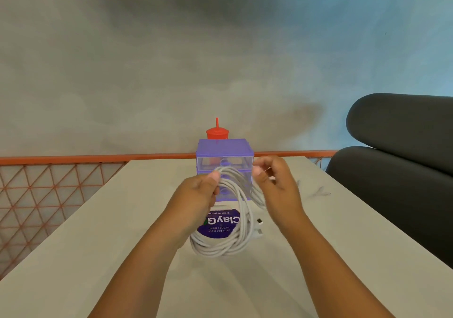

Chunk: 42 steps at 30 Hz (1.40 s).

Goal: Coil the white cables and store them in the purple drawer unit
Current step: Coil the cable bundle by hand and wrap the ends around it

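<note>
Seen from the head camera, a person's two bare forearms reached out over a pale grey table [117, 224]. The left hand [197, 193] gripped the top of a thick coil of white cable [220, 247], thumb pressed over the loops and fingers curled round them. The right hand [278, 182] was somewhat blurred; its thumb and curled fingers pinched a strand at the coil's upper right. The coil hung down from both hands, and I could not tell whether its lowest loops touched the table. Two small cable plugs [259, 222] dangled just right of the coil.

Behind the coil stood the small purple plastic drawer unit with clear drawer fronts [224, 149], at the table's far edge. Only its top drawer showed plainly; hands and cable hid much of the lower ones. A red lidded cup with a red straw [217, 133] rose behind it, its base hidden. A round purple sticker with white lettering [220, 224] lay on the table, partly covered by the loops. An orange mesh railing [49, 190] ran left, and a dark padded seat [397, 170] was cut off at right.
</note>
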Available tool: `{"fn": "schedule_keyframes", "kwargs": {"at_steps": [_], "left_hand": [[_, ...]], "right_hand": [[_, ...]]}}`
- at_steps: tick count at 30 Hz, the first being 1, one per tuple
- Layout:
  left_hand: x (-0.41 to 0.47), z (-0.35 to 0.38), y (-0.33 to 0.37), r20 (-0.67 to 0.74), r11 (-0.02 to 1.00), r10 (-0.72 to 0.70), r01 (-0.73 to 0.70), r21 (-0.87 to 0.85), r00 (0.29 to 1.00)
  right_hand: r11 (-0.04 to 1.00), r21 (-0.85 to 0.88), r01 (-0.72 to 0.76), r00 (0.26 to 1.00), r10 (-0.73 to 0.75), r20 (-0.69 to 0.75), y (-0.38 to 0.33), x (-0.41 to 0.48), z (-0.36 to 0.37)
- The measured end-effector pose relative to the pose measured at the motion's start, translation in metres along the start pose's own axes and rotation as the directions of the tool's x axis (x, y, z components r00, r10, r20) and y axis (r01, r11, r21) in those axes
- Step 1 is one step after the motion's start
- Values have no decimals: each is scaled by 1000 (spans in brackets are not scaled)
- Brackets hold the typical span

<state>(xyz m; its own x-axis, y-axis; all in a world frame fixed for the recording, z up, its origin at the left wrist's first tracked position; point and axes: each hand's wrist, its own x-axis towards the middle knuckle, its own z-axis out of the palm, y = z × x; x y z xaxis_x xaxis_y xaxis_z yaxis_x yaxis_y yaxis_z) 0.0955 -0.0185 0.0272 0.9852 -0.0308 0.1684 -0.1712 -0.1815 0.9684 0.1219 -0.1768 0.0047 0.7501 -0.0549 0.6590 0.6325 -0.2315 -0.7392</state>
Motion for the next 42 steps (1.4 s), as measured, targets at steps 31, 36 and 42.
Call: {"fn": "schedule_keyframes", "kwargs": {"at_steps": [31,36,42], "left_hand": [[-15,25,15,89,626,-183,185,-757,979],[-14,21,14,133,716,-196,235,-657,971],[-16,16,18,95,873,-178,202,-444,979]], "right_hand": [[803,312,-508,860,491,139,-25,-47,-41],[791,303,-531,846,475,241,-28,-55,-43],[724,314,-614,779,490,391,-15,-60,-38]]}}
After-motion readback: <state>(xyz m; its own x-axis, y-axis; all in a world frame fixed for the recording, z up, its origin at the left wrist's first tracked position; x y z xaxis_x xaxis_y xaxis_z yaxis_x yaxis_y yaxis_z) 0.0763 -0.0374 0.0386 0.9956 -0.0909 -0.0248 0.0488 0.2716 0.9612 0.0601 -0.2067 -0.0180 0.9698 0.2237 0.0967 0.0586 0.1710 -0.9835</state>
